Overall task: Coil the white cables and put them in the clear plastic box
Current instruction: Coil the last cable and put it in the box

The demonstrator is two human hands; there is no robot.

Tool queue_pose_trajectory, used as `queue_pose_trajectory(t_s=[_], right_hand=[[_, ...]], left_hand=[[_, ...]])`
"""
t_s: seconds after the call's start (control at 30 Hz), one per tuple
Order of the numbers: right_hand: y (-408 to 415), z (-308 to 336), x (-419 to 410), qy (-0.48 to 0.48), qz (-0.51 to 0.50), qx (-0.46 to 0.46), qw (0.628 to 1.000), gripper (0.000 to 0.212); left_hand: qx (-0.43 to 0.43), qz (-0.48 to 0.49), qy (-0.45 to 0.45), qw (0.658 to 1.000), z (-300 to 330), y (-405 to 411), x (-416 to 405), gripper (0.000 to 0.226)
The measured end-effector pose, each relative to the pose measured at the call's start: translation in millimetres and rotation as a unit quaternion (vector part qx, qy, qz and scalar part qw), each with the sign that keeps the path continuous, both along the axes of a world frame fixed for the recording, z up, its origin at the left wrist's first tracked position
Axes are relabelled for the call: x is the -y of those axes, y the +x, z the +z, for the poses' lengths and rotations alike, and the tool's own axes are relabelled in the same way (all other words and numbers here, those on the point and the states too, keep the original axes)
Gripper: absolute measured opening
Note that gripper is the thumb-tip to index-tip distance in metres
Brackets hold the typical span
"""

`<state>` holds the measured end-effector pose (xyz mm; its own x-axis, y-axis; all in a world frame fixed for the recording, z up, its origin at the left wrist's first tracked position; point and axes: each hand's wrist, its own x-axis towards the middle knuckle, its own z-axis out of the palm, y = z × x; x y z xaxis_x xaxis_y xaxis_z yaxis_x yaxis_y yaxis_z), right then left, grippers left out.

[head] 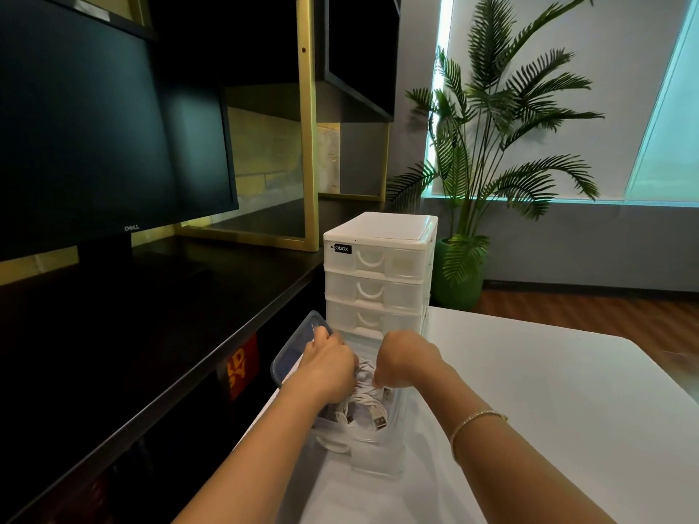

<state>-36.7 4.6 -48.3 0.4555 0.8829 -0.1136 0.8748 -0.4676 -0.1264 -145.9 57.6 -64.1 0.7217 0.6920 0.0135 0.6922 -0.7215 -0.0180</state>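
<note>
Clear glossy plastic box [378, 453], smooth white rubbery-looking cables [363, 404] with metal plugs, milky translucent plastic drawer unit [378, 274], matt white desk [529, 391], glossy black shelf [151, 315], brassy metal frame [308, 122], possibly painted.

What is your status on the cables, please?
Both hands, left and right, gripping white cables inside clear plastic box. Lid off, leaning behind. Nothing blocking.

Monitor [94, 126], drawer unit [376, 274], potted palm [503, 145]
</note>
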Motion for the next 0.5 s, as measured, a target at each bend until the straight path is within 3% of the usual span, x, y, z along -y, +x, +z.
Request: queue_pose_trajectory(t_s=[0.1,0.33,0.5], right_hand=[[1.1,-2.5,1.1,0.004,0.005,0.000,1.000,0.035],[5.8,-1.1,3.6,0.025,0.003,-0.026,0.999,0.045],[9.6,13.9,9.0,0.080,-0.020,-0.057,0.995,0.044]], left_hand=[[0.022,0.003,-0.017,1.000,1.3,-2.2,-0.7,0.030],[0.195,0.074,-0.015,0.978,19.3,-21.8,-11.9,0.040],[0.142,0.163,0.007,0.976,22.8,-31.8,-19.4,0.040]])
